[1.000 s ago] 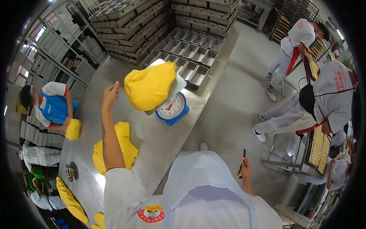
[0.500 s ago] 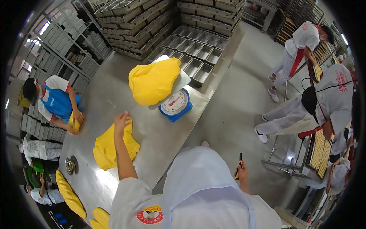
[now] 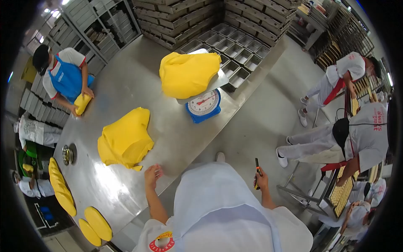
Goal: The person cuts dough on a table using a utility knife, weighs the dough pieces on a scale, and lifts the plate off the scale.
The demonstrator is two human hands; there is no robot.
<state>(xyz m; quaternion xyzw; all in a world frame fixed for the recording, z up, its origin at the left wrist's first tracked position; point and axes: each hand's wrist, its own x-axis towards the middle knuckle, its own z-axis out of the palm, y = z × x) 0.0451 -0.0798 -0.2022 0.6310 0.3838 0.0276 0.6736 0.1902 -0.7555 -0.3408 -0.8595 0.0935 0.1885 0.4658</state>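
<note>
My right hand [image 3: 262,179] is closed around a utility knife [image 3: 257,169] with an orange and black handle, held upright beside the table. My left hand [image 3: 153,176] hovers near the table's front edge, just below a spread piece of yellow dough [image 3: 126,136]; its fingers are smeared by motion, and nothing shows clearly in them. Farther back, a bigger lump of yellow dough [image 3: 189,73] rests on the metal pan of a blue dial scale [image 3: 204,107], covering most of the pan.
Metal loaf pans [image 3: 235,56] and stacked pans [image 3: 180,25] stand at the table's far end. A co-worker in a blue apron [image 3: 67,77] handles dough at left. Long dough pieces [image 3: 61,185] and a small metal bowl [image 3: 67,154] lie nearby. Co-workers stand by a rack [image 3: 308,195] at right.
My left hand has come off the spread dough and back toward the table's front edge. The whole view has shifted. My right hand still grips the knife.
</note>
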